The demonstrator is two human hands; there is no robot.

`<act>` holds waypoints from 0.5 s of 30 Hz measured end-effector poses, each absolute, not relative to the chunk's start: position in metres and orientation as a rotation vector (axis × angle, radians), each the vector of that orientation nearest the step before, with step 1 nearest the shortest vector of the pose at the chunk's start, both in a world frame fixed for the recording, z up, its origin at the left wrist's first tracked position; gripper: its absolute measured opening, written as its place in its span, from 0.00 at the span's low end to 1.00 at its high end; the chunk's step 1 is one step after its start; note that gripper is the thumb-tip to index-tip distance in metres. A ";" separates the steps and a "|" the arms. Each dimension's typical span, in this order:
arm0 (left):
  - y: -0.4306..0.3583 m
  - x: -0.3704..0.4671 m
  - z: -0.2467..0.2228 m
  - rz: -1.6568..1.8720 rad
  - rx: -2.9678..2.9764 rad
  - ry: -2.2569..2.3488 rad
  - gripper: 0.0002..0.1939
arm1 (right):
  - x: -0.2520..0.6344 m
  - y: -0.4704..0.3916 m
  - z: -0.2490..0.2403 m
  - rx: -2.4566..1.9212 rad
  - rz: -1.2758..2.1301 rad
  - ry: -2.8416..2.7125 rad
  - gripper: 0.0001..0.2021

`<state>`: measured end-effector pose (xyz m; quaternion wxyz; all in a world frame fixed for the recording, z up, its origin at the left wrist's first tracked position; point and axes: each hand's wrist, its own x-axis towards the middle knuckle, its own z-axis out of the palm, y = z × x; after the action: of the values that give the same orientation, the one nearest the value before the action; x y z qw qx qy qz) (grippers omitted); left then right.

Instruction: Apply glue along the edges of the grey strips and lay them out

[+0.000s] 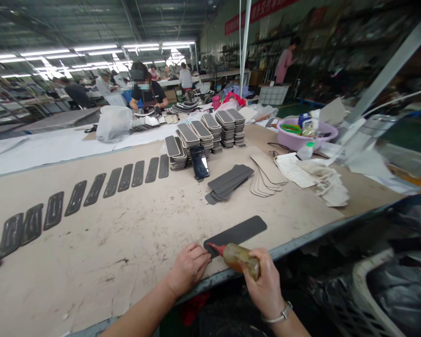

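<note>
Bottle (241, 260), held in the right hand (264, 281), tilts its red nozzle (216, 248) down at the left end of a dark strip (243, 232) on the bench (126, 262). The left hand (190, 269), fingers bunched, rests at that same end; whether it pinches the strip cannot be told. Beyond lie overlapping dark strips (231, 181); farther back, a phone (199, 163) stands before stacked pieces (201, 129). Glossy dark pieces (76, 198) form a row leftward.

Dark strip (235, 234) partly behind bottle (240, 260)

Factory workshop, long worktable (91, 243), strip lights (96, 47), co-workers (157, 90)
</note>
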<state>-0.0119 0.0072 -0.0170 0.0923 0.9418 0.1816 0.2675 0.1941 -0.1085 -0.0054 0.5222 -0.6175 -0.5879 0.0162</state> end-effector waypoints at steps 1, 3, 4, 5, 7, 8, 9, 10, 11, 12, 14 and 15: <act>0.007 -0.012 -0.018 0.800 2.796 0.541 0.10 | 0.197 -0.109 -0.006 -1.487 0.024 -1.396 0.06; 0.008 -0.013 -0.020 0.807 2.788 0.546 0.10 | 0.204 -0.112 -0.007 -1.513 -0.025 -1.371 0.07; 0.008 -0.014 -0.022 0.806 2.781 0.551 0.10 | 0.208 -0.113 -0.007 -1.531 -0.057 -1.359 0.07; 0.008 -0.014 -0.023 0.803 2.776 0.556 0.10 | 0.213 -0.114 -0.008 -1.552 -0.090 -1.348 0.07; 0.008 -0.015 -0.026 0.804 2.767 0.568 0.09 | 0.223 -0.117 -0.009 -1.594 -0.152 -1.323 0.07; 0.008 -0.015 -0.026 0.811 2.767 0.569 0.09 | 0.229 -0.118 -0.010 -1.613 -0.179 -1.307 0.08; 0.008 -0.015 -0.026 0.819 2.767 0.567 0.09 | 0.235 -0.118 -0.011 -1.632 -0.202 -1.289 0.08; 0.008 -0.015 -0.026 0.826 2.766 0.563 0.09 | 0.241 -0.119 -0.011 -1.652 -0.224 -1.271 0.08; 0.008 -0.015 -0.025 0.832 2.765 0.561 0.09 | 0.247 -0.119 -0.012 -1.674 -0.247 -1.254 0.08; 0.008 -0.015 -0.025 0.837 2.765 0.559 0.09 | 0.254 -0.119 -0.012 -1.697 -0.268 -1.235 0.08; 0.008 -0.015 -0.024 0.846 2.766 0.548 0.09 | 0.266 -0.118 -0.013 -1.734 -0.314 -1.203 0.09; 0.009 -0.015 -0.023 0.854 2.765 0.543 0.09 | 0.272 -0.118 -0.013 -1.745 -0.336 -1.189 0.10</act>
<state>-0.0147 0.0087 -0.0232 0.0984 0.9346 0.1834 0.2886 0.2724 -0.1179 -0.0134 0.4808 -0.7157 -0.4874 -0.1377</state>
